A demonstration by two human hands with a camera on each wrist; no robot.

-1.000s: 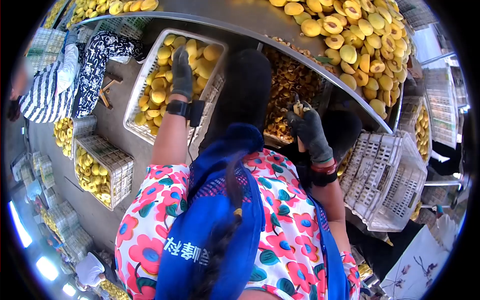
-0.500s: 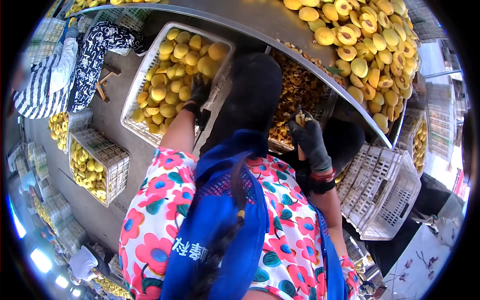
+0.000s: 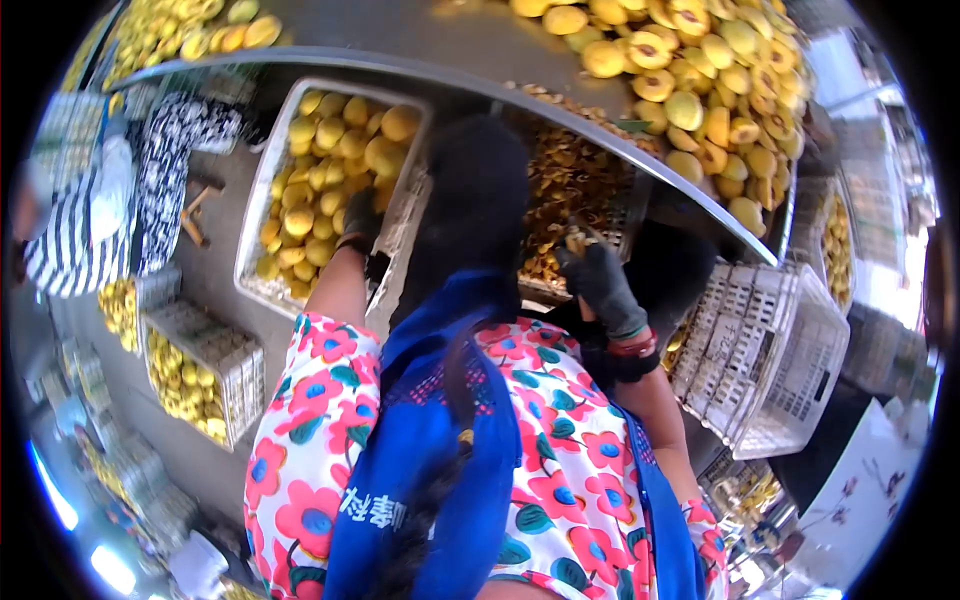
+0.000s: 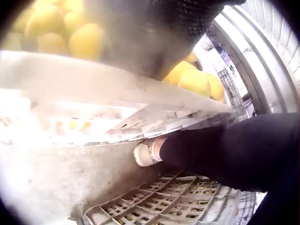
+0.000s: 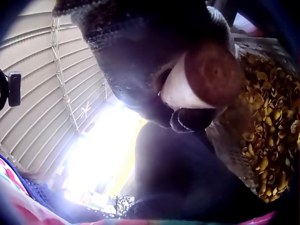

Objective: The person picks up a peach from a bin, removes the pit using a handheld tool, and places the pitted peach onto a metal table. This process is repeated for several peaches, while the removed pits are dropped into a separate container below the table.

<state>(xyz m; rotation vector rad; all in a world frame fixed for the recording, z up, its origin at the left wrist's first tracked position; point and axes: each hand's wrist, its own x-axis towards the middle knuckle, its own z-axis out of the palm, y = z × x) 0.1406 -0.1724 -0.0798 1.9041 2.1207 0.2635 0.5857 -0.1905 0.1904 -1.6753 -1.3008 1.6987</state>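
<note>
My gloved left hand (image 3: 362, 215) is down at the right side of a white crate (image 3: 252, 225) full of yellow peaches (image 3: 300, 190). In the left wrist view the dark glove (image 4: 145, 33) lies over the fruit, just inside the pale crate rim (image 4: 70, 77). Its fingertips are hidden, and I cannot tell whether they hold a peach. Above my right thigh, my gloved right hand (image 3: 605, 288) grips a wooden-handled tool (image 5: 213, 77). The handle's round butt sticks out of the fist in the right wrist view; the working end is blurred in the head view.
A metal table (image 3: 480, 45) with a curved edge carries a heap of halved peaches (image 3: 690, 90). Beneath it sits a bin of brown-yellow scraps (image 3: 580, 195). White crates (image 3: 745, 350) stack at my right; a filled crate (image 3: 205, 370) stands left. Another person (image 3: 80, 240) sits at upper left.
My left hand has moved from stretched out over the middle of the peaches to the crate's near right side. The right hand keeps its grip on the tool, with little movement.
</note>
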